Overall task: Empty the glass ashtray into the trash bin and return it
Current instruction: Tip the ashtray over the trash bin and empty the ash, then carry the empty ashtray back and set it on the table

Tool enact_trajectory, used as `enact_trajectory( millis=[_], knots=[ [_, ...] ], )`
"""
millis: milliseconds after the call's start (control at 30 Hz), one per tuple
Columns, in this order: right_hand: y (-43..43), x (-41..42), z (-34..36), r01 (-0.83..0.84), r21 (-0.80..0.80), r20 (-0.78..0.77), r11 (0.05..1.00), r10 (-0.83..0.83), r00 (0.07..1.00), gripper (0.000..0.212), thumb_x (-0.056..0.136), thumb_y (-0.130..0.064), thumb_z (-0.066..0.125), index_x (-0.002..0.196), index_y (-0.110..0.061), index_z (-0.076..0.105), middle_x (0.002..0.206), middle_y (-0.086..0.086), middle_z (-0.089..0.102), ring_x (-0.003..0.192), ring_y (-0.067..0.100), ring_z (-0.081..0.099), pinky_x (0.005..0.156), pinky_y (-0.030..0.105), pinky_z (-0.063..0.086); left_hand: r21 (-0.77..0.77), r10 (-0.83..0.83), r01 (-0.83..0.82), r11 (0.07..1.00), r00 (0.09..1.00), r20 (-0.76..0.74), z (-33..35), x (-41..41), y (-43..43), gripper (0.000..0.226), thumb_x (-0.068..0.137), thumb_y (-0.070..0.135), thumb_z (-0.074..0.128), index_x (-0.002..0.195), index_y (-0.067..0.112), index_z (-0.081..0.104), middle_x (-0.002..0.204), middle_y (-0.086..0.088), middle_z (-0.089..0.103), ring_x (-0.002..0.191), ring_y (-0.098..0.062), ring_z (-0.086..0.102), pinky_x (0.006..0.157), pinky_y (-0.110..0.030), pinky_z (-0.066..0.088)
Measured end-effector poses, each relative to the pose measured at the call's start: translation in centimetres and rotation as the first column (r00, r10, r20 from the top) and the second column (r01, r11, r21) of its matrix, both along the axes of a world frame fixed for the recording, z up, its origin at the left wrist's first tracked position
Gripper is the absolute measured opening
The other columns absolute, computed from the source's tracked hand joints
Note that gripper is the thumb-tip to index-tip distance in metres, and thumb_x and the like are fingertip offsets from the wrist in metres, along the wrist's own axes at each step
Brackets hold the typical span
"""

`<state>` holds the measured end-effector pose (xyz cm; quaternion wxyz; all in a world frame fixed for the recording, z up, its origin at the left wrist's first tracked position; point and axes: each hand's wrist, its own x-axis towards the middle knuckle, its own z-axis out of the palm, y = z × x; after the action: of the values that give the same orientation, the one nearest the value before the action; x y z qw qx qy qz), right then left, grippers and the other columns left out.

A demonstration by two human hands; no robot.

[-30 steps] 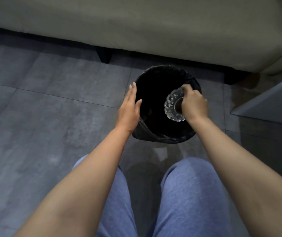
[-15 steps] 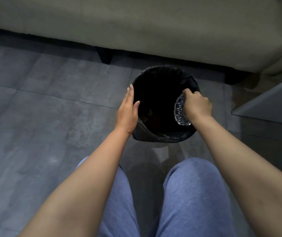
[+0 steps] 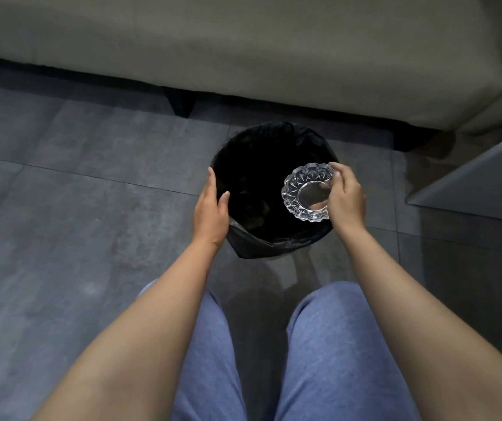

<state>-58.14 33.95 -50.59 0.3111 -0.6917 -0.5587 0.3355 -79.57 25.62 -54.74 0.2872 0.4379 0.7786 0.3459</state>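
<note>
The clear cut-glass ashtray (image 3: 308, 192) hangs over the right side of the trash bin's mouth, its bowl facing up toward me and looking bare. My right hand (image 3: 346, 197) grips it by its right rim. The round trash bin (image 3: 277, 243), lined with a black bag, stands on the grey floor with dark scraps inside. My left hand (image 3: 211, 208) rests flat against the bin's left rim, thumb hooked just over the edge.
A beige sofa (image 3: 243, 50) with dark legs runs along the back, close behind the bin. A grey table corner (image 3: 474, 180) juts in at the right. My knees in blue trousers (image 3: 328, 344) are below the bin. Grey floor tiles (image 3: 76, 208) spread to the left.
My right hand has turned the ashtray from tipped on edge inside the bin to bowl-up, level over the bin's right side. My left hand stays on the rim.
</note>
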Motion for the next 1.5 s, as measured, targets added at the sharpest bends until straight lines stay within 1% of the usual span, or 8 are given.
enact_trajectory(
  millis=[267,500,600,667,900,1100,1267,1500],
  knots=[
    [-0.8,-0.4,0.1,-0.001,0.013,0.007,1.0,0.001,1.0,0.031,0.103,-0.027,0.034,0.121,-0.032,0.059,0.09,0.0,0.072,0.048,0.019,0.069,0.069,0.04,0.056,-0.084,-0.059,0.051,0.995,0.993,-0.106,0.6,0.4,0.6,0.062,0.107,0.028,0.036,0.16,0.016,0.006,0.17,0.0,-0.003,0.155,-0.018,0.013,0.116,-0.036,0.032],
    [-1.6,-1.2,0.8,0.041,-0.005,-0.194,0.999,-0.041,0.98,0.031,0.104,-0.021,0.037,0.122,-0.023,0.061,0.086,-0.012,0.065,0.044,-0.001,0.065,0.064,0.039,0.059,0.124,-0.068,0.091,0.988,0.981,-0.18,1.4,1.5,1.5,0.053,0.106,0.024,0.042,0.153,0.004,0.031,0.167,-0.013,0.017,0.156,-0.025,0.008,0.128,-0.038,0.009],
    [-1.9,-2.2,1.0,0.077,0.022,-0.282,0.997,-0.068,0.957,0.031,0.104,-0.016,0.038,0.122,-0.014,0.063,0.1,-0.001,0.068,0.063,-0.003,0.066,0.059,0.019,0.055,0.211,-0.087,0.09,0.973,0.996,-0.021,2.9,3.3,2.5,0.049,0.106,0.025,0.04,0.151,0.005,0.038,0.165,-0.012,0.025,0.155,-0.022,0.016,0.126,-0.033,0.013],
    [-1.9,-2.8,1.0,0.104,0.031,-0.335,0.994,-0.087,0.938,0.03,0.103,-0.016,0.04,0.119,-0.016,0.065,0.107,-0.001,0.069,0.076,0.0,0.066,0.074,0.022,0.055,0.197,-0.091,0.053,0.979,0.977,0.19,4.1,4.6,3.0,0.048,0.108,0.03,0.036,0.15,0.008,0.042,0.163,-0.009,0.032,0.154,-0.018,0.022,0.124,-0.027,0.016],
    [-2.7,-4.2,1.4,0.146,-0.04,-0.408,0.988,-0.15,0.901,0.032,0.103,-0.024,0.039,0.128,-0.014,0.056,0.103,-0.009,0.065,0.087,0.001,0.062,0.083,0.02,0.051,0.108,0.048,-0.174,0.979,0.707,0.706,5.9,6.9,3.6,0.052,0.107,0.044,0.03,0.129,0.012,0.064,0.126,-0.009,0.07,0.12,-0.022,0.065,0.109,-0.042,0.049],
    [-3.5,-4.8,0.7,0.145,-0.074,-0.522,0.987,-0.162,0.838,0.03,0.105,-0.024,0.033,0.121,-0.016,0.057,0.118,0.005,0.065,0.088,0.021,0.072,0.08,0.042,0.059,0.047,0.145,-0.283,0.958,0.62,0.771,4.6,7.6,4.0,0.053,0.107,0.044,0.029,0.113,0.012,0.071,0.106,-0.01,0.076,0.108,-0.029,0.071,0.102,-0.046,0.054],
    [-3.6,-4.5,1.9,0.166,-0.045,-0.578,0.985,-0.161,0.8,0.036,0.105,-0.017,0.035,0.128,-0.008,0.06,0.129,0.003,0.062,0.12,0.015,0.058,0.107,0.036,0.047,0.022,0.184,-0.326,0.945,0.586,0.789,5.6,7.9,3.7,0.054,0.107,0.043,0.027,0.113,0.011,0.07,0.1,-0.007,0.076,0.1,-0.024,0.072,0.098,-0.041,0.056],
    [-4.7,-3.4,13.1,0.175,-0.07,-0.62,0.982,-0.18,0.764,0.035,0.104,-0.013,0.035,0.125,-0.005,0.062,0.129,0.009,0.064,0.124,0.02,0.058,0.11,0.035,0.044,0.003,0.21,-0.344,0.939,0.58,0.787,17.6,8.9,2.6,0.049,0.108,0.038,0.03,0.106,0.012,0.072,0.104,-0.012,0.076,0.104,-0.028,0.071,0.101,-0.045,0.054]
  ],
)
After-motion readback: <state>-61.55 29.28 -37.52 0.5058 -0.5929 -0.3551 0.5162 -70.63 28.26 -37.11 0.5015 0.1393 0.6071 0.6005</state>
